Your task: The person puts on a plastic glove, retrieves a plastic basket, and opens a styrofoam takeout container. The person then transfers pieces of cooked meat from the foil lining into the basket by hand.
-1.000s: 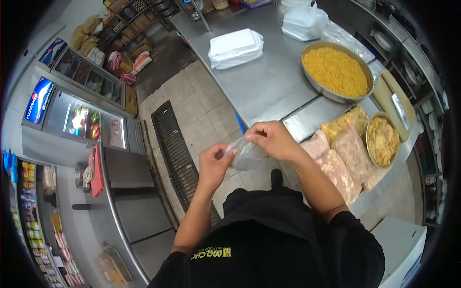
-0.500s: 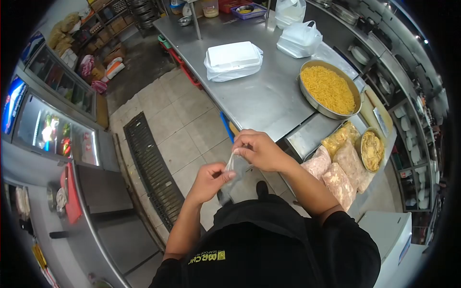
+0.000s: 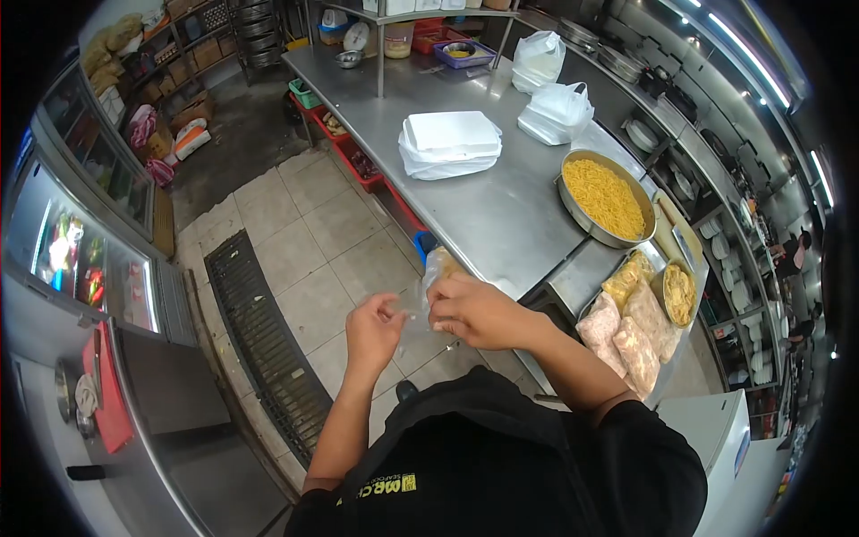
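Note:
Over the tiled floor, my right hand (image 3: 474, 311) is closed on a thin clear plastic bag (image 3: 433, 273). My left hand (image 3: 374, 333) is just left of it, thumb and forefinger close together; a faint, blurred bit of clear plastic shows at its fingertips. Right of my hands, on the steel table (image 3: 514, 210), are a round pan of yellow noodles (image 3: 604, 198), several bags of pale meat (image 3: 638, 351), a bag of yellowish food (image 3: 628, 278) and a bowl of marinated food (image 3: 679, 294).
A white foam box (image 3: 451, 134) and white carrier bags (image 3: 555, 115) stand farther back on the table. A knife (image 3: 683, 242) lies on a cutting board at the right. Red crates (image 3: 358, 166) sit below the table edge. A floor grate (image 3: 268, 345) and glass-door fridges are on the left.
The view has shifted, showing more of the table's far end and the right side. My hands have moved apart a little, with the bag now raised beside my right hand.

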Demonstrator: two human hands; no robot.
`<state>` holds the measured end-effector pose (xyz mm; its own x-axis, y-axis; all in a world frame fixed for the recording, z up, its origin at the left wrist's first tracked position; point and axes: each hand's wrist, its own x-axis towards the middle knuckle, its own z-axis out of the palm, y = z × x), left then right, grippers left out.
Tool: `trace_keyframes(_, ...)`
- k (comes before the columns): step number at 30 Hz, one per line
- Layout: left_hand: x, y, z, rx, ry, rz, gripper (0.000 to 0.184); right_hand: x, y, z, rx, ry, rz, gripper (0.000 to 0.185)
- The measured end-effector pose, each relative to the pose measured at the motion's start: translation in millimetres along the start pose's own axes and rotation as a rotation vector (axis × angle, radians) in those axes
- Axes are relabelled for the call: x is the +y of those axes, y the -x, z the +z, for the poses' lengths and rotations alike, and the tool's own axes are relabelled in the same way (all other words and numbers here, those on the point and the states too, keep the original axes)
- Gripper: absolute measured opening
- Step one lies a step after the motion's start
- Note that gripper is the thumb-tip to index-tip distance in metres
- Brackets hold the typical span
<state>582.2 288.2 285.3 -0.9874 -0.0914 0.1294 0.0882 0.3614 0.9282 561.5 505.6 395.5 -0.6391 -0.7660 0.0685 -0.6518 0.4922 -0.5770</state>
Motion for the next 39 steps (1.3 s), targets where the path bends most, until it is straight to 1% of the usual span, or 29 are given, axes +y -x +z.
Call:
trace_keyframes(1,-15.1,-5.9,-0.2,0.070,-0.190,0.104,0.017,-2.2,-4.5,3.0,-0.051,0.113,0.022,0.010)
trace_keyframes(2,-27.1,-13.4,0.1,0.068,-0.191,0.109,0.017,0.9,-8.4,8.2,-0.046,0.114,0.023,0.010)
trace_keyframes(4,-42.9,-29.0,0.6,0.208,-0.028,0.065,0.015,12.7,-16.0,20.1,-0.034,0.344,0.118,0.012)
trace_keyframes(5,-39.1,-31.8,-0.9,0.206,-0.031,0.063,0.015,12.1,-20.6,22.1,-0.034,0.341,0.118,0.012)
trace_keyframes(7,-19.3,-38.0,-4.5,0.151,0.013,-0.139,0.017,9.4,-39.3,24.3,0.331,0.346,0.031,0.012)
trace_keyframes(8,-13.6,-42.6,-5.6,0.161,0.005,-0.144,0.017,6.3,-51.2,23.7,0.330,0.337,0.020,0.012)
trace_keyframes(10,-6.9,-50.4,-9.0,0.193,0.048,-0.091,0.016,-1.5,-76.2,27.5,0.455,-0.146,-0.145,0.013)
trace_keyframes(11,-6.6,-56.5,-12.7,0.199,0.136,-0.105,0.013,-1.9,-89.1,34.9,0.403,-0.355,-0.135,0.008)
trace_keyframes(12,-10.8,-63.9,-16.1,0.205,0.119,-0.111,0.013,5.1,-104.0,46.4,0.403,-0.372,-0.142,0.008)
trace_keyframes(13,-15.9,-73.1,-19.9,0.275,0.182,-0.107,0.011,21.0,-121.3,63.7,0.382,-0.490,0.000,0.006)
trace_keyframes(14,-21.6,-84.3,-24.6,0.350,0.246,-0.099,0.010,39.6,-138.2,79.8,0.353,-0.603,0.138,0.007)
trace_keyframes(15,-29.3,-93.0,-32.1,0.367,0.252,-0.101,0.007,58.5,-155.7,93.1,0.255,-0.722,0.228,0.012)
trace_keyframes(16,-34.3,-103.7,-38.8,0.388,0.232,-0.098,0.007,73.7,-173.1,105.4,0.244,-0.736,0.205,0.012)
trace_keyframes(18,-39.0,-125.9,-50.0,0.399,0.160,-0.105,0.006,91.4,-207.7,117.7,0.153,-1.138,0.137,0.010)
trace_keyframes(19,-39.0,-137.5,-55.5,0.391,0.100,-0.109,0.006,104.2,-226.3,118.8,0.143,-1.154,0.118,0.010)
trace_keyframes(21,-37.4,-167.8,-69.3,0.380,-0.300,0.157,0.004,121.4,-264.6,104.0,0.023,-1.295,0.255,0.008)
trace_keyframes(22,-36.4,-182.4,-71.0,0.361,-0.337,0.207,0.005,133.6,-282.3,101.1,0.058,-1.283,0.324,0.022)
trace_keyframes(24,-29.9,-209.0,-74.0,0.304,-0.397,0.234,0.004,147.4,-307.4,63.3,0.010,-1.431,0.370,0.032)
trace_keyframes(25,-32.8,-221.8,-74.6,0.263,-0.408,0.258,0.004,160.3,-317.6,51.2,-0.033,-1.581,0.392,0.043)
trace_keyframes(27,-38.7,-251.8,-68.8,0.212,-0.395,0.367,0.006,177.3,-343.0,36.8,0.007,-1.878,0.360,0.045)
trace_keyframes(28,-45.5,-265.0,-68.6,0.210,-0.401,0.363,0.008,191.7,-352.0,40.5,0.037,-1.896,0.296,0.050)
trace_keyframes(29,-46.6,-279.0,-70.0,0.241,-0.386,0.287,0.008,193.6,-361.2,46.2,0.034,-1.910,0.305,0.050)
trace_keyframes(31,-46.1,-300.3,-71.4,0.281,-0.303,0.152,0.009,195.4,-381.3,49.5,0.375,-1.939,0.290,0.053)
trace_keyframes(32,-46.6,-310.3,-69.4,0.283,-0.288,0.156,0.009,200.5,-387.8,50.3,0.379,-1.923,0.294,0.053)
trace_keyframes(34,-47.8,-325.9,-65.7,0.310,-0.318,0.345,0.011,208.8,-396.7,51.9,0.388,-1.940,0.309,0.054)
trace_keyframes(35,-51.3,-331.0,-63.5,0.277,-0.284,0.301,0.009,210.4,-401.2,44.6,0.361,-1.954,0.326,0.048)
trace_keyframes(36,-53.8,-336.9,-61.7,0.247,-0.251,0.318,0.008,214.5,-404.7,41.2,0.361,-1.944,0.328,0.048)
trace_keyframes(38,-60.9,-348.7,-61.2,0.170,-0.224,0.356,0.007,221.7,-411.6,31.6,0.209,-1.844,0.402,0.034)
trace_keyframes(39,-64.6,-352.9,-62.7,0.175,-0.220,0.361,0.007,218.3,-416.3,23.5,0.185,-1.769,0.525,0.034)
